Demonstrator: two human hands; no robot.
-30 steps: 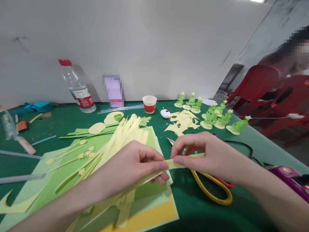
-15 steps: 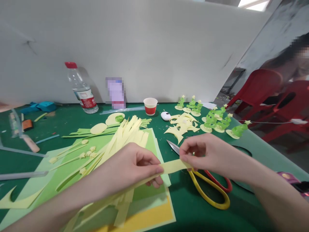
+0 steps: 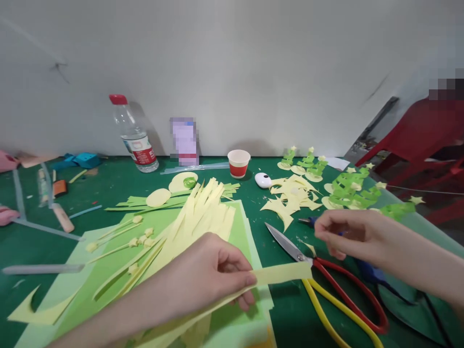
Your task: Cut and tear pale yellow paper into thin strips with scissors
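Observation:
My left hand pinches a pale yellow paper strip between thumb and fingers. The strip's free end points right, over the scissors' pivot, and its long tail runs back beneath my wrist. My right hand is off the strip, its fingers loosely curled and apart with nothing visible in them. It hovers over a blue tool with a dark pointed nozzle, perhaps a glue gun, whose middle it hides. Scissors with one red and one yellow handle lie partly open between my hands.
Yellow strips lie piled on green paper sheets, beside small paper stars. Star-topped green spiral paper trees stand at right, near yellow scraps. A bottle, phone and paper cup line the wall.
My right hand has let go of the strip's end and moved right, over the blue tool. My left hand keeps its pinch. The view has shifted, so the table things appear further right.

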